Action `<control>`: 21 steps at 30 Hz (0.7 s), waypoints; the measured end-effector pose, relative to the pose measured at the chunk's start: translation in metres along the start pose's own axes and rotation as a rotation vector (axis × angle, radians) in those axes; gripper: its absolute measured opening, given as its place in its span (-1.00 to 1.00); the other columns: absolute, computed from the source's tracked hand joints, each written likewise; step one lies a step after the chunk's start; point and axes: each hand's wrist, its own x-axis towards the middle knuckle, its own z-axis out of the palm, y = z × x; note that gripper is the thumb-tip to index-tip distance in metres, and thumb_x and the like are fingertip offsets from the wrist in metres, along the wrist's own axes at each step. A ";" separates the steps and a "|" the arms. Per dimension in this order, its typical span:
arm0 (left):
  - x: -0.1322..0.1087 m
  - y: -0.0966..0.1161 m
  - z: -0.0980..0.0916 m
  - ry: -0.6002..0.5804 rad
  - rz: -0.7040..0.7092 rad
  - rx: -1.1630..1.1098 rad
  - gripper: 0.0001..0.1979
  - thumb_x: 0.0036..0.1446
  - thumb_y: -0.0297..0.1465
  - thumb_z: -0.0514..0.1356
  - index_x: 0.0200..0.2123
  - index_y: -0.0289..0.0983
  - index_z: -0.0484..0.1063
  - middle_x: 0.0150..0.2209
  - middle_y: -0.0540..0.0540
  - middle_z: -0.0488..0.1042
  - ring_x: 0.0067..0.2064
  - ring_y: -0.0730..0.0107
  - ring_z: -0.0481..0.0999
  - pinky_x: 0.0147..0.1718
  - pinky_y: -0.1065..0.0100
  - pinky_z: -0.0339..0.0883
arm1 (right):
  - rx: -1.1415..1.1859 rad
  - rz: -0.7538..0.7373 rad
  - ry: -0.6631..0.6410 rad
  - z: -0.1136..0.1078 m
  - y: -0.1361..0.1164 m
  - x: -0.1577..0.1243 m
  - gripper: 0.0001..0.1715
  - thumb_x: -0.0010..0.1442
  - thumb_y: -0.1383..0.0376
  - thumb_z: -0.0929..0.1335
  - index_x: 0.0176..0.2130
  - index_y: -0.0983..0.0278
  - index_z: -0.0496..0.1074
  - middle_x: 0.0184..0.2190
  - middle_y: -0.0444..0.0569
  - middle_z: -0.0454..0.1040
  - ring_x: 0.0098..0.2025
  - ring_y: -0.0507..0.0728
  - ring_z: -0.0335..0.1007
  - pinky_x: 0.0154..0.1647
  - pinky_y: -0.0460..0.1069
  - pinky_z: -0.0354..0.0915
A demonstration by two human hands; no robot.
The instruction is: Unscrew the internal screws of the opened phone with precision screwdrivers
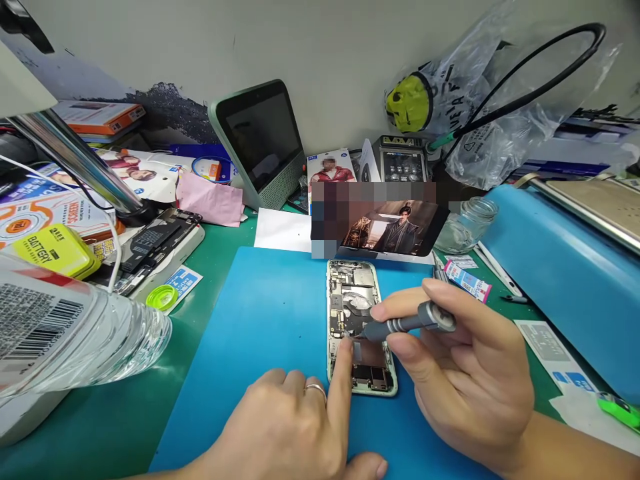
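Observation:
An opened phone [356, 293] with its insides bare lies lengthwise on a blue mat [260, 327]. My right hand [465, 380] pinches a grey precision screwdriver [407, 325], its tip down on the phone's middle near the left edge. My left hand [295, 420], a ring on one finger, rests on the mat with the other fingers curled and its index finger stretched onto the phone just beside the screwdriver tip.
A clear plastic bottle [75, 333] lies at the left. Another opened phone [155, 247] and a green cap [161, 297] sit left of the mat. A lit phone [395, 227], a small glass jar [467, 223] and a blue machine [565, 267] stand behind and right.

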 end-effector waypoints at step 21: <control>-0.003 0.005 -0.006 0.032 -0.026 0.022 -0.30 0.18 -0.03 0.16 0.02 -0.63 0.51 -0.63 -0.11 0.45 -0.70 0.25 0.40 -0.79 0.29 0.26 | 0.082 -0.063 -0.103 0.002 -0.001 0.012 -0.22 0.06 0.74 0.37 0.15 0.15 0.41 -0.08 -0.10 0.65 -0.08 0.10 0.63 -0.02 0.01 0.61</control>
